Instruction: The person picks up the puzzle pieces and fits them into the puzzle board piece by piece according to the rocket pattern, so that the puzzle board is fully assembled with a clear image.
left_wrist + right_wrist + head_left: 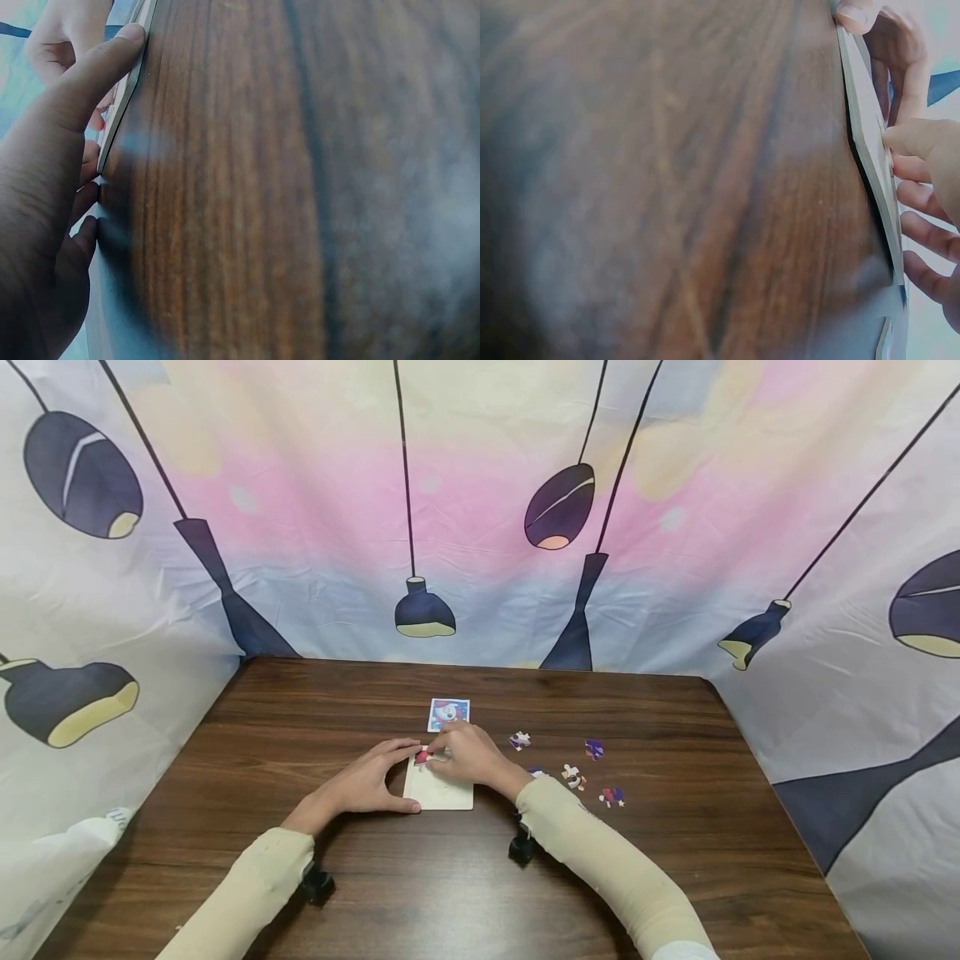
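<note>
A pale square puzzle board lies on the table in the head view. My left hand holds it from the left, thumb on the near edge and fingers by the far left corner. A red jigsaw piece sits at the board's far left corner. Thumb and fingers of my right hand pinch at that piece and partly hide it. In the left wrist view, my left thumb rests on the board's edge. My right thumb touches the board's top side in the right wrist view.
Behind the board lies a small picture card, partly covered by my right hand. Several loose pieces are spread to the right, among them a white one, a purple one and a red-and-blue one. A printed curtain encloses the table.
</note>
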A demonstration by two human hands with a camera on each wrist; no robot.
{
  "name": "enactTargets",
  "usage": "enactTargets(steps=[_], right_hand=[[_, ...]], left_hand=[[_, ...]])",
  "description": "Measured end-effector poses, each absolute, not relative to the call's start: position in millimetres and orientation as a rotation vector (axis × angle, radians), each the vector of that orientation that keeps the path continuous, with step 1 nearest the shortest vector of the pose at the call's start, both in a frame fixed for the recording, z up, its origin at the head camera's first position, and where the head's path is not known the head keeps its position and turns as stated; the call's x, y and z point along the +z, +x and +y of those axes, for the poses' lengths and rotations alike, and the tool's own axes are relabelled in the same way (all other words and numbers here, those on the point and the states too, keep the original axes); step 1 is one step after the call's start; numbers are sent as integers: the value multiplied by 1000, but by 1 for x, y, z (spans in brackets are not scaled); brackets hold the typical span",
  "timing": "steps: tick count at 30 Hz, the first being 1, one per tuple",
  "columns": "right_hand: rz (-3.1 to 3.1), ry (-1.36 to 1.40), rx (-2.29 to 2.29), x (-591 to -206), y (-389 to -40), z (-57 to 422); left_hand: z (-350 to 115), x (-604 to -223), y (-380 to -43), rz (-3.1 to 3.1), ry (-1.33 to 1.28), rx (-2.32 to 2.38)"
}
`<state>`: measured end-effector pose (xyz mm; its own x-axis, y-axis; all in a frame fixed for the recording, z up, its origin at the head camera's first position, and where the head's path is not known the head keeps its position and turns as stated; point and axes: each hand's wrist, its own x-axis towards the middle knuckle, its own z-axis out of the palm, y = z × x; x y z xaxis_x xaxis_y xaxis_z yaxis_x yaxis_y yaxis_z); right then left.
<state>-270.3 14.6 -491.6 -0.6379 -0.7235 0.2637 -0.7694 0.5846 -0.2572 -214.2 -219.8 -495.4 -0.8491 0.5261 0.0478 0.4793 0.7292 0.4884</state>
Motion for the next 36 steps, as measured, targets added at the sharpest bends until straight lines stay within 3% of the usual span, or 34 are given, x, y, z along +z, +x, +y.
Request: enactTargets(steps=[12, 36], right_hand=[[-2716, 1266, 637, -480, -267, 35], [-2691, 1075, 778, -462, -253, 138]], left_hand=[[-222, -496, -215, 2834, 814, 749], [-220, -497, -215, 2840, 819, 755]])
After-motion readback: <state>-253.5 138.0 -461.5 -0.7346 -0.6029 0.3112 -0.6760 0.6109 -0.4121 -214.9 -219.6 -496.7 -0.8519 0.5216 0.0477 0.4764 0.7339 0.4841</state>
